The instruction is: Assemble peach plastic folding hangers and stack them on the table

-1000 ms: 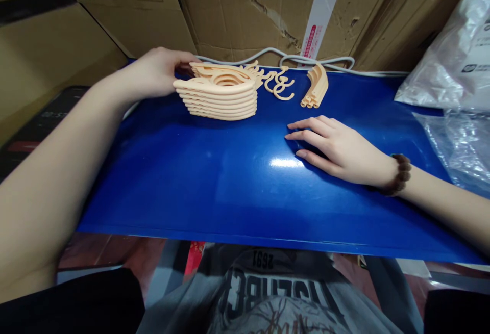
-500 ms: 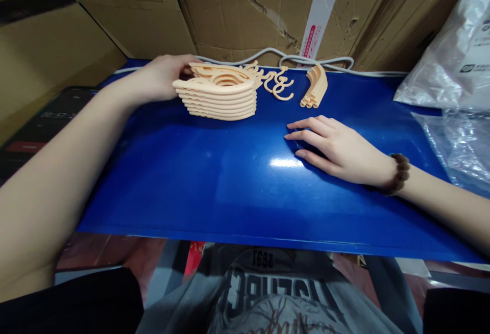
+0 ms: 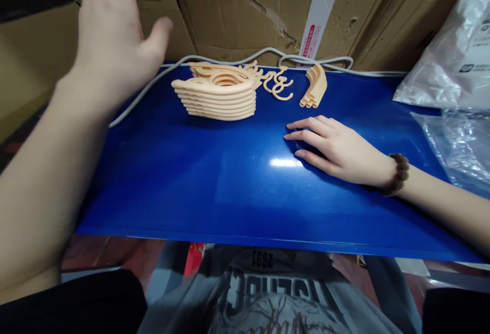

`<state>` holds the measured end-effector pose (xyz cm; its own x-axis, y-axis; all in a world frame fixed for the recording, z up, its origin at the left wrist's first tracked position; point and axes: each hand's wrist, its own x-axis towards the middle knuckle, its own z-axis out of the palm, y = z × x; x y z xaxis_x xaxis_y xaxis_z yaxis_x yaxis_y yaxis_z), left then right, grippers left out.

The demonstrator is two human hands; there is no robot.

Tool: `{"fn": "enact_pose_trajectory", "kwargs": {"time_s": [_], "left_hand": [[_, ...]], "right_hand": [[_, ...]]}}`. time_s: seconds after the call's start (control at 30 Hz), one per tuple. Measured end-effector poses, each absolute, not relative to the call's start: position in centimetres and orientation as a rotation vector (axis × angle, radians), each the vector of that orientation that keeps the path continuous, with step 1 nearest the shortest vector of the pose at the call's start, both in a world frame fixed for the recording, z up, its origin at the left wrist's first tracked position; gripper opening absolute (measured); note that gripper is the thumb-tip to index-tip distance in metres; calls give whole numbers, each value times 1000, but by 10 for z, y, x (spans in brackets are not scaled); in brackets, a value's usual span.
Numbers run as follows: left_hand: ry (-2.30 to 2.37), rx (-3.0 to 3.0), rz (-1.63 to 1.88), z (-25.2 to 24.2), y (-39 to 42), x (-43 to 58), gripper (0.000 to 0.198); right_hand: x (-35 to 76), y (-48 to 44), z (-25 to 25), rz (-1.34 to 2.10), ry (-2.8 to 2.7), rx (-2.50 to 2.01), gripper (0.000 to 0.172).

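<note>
A stack of peach plastic hangers point(image 3: 218, 97) lies at the far side of a blue board point(image 3: 214, 181). Loose peach hooks point(image 3: 277, 83) and a small bundle of curved peach pieces point(image 3: 315, 85) lie to its right. My left hand point(image 3: 113, 33) is raised in the air at the upper left, fingers spread, holding nothing; its fingertips run out of the frame. My right hand point(image 3: 337, 148) rests flat on the blue board, fingers stretched out, holding nothing. A bead bracelet point(image 3: 398, 175) circles its wrist.
Cardboard boxes point(image 3: 268, 7) wall the back. A grey cable point(image 3: 317, 61) runs along the board's far edge. Clear plastic bags point(image 3: 455, 69) lie at the right. A dark device point(image 3: 19, 135) sits left of the board.
My left hand has let go of the hanger stack and lifted up and to the left. The stack and my right hand have stayed in place.
</note>
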<state>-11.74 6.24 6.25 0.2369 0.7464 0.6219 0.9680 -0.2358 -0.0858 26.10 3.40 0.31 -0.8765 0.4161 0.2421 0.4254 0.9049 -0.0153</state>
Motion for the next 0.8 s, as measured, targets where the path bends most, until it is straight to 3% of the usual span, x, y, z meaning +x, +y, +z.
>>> {"fn": "enact_pose_trajectory", "kwargs": {"time_s": [0.17, 0.27, 0.47, 0.8], "left_hand": [[-1173, -2222, -1053, 46, 32, -49, 42], [-1079, -2605, -850, 24, 19, -19, 37], [-1058, -2980, -424, -8, 13, -3, 50], [-1082, -2973, -327, -6, 16, -4, 55]], "right_hand": [[261, 33, 3, -52, -2832, -649, 39], [261, 33, 3, -62, -2830, -667, 38], [260, 30, 4, -117, -2805, -737, 36], [232, 46, 13, -447, -2776, -844, 37]]}}
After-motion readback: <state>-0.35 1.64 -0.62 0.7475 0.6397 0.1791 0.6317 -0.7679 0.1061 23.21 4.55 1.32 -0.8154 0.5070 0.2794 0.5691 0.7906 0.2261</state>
